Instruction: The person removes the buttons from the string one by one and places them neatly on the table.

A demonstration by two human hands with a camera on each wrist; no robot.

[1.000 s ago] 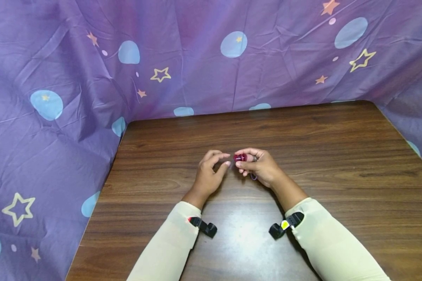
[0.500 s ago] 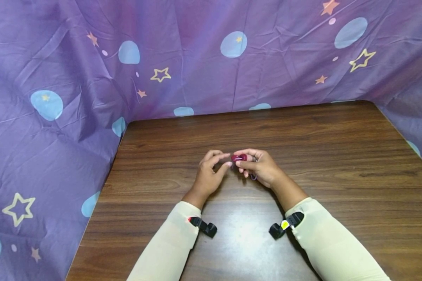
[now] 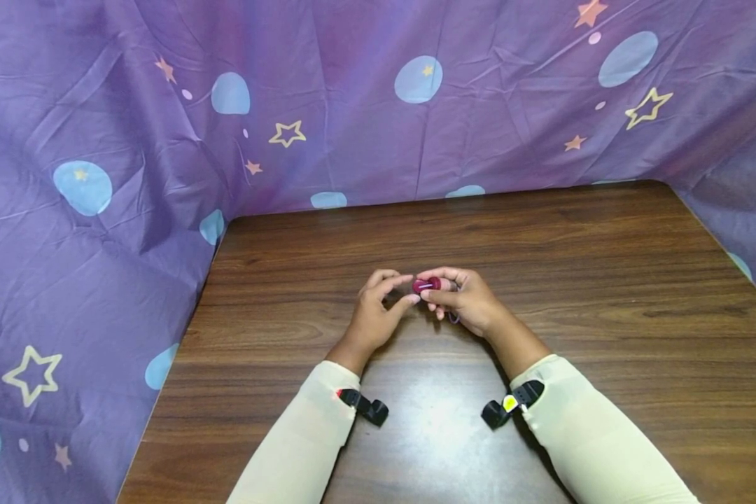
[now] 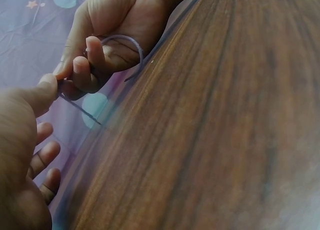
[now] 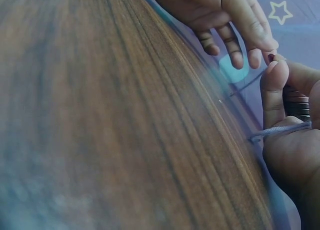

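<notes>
A small glossy dark red piece [image 3: 424, 285] with a pale streak is held between the thumb and fingers of my right hand [image 3: 472, 301]. My left hand [image 3: 374, 308] meets its near end, thumb and forefinger tips set on either side of it. A thin lilac cord [image 4: 131, 38] loops out of the right palm. Another strand of cord [image 4: 80, 109] hangs from where the fingertips meet. The other fingers of my left hand [image 5: 230, 37] are loosely bent. Inside the right hand shows a dark banded item [image 5: 296, 103], mostly hidden; its kind is unclear.
Both hands are above a brown wood-grain table [image 3: 605, 315]. A purple curtain [image 3: 353, 91] with stars and pale blue ovals hangs behind it and at the sides. Black wrist cameras [image 3: 373, 411] stick out from the cream sleeves [image 3: 296, 441].
The dark red piece has turned in my right fingers and shifted slightly left, showing more of its length. My left thumb has moved a little toward it, so the hands now meet.
</notes>
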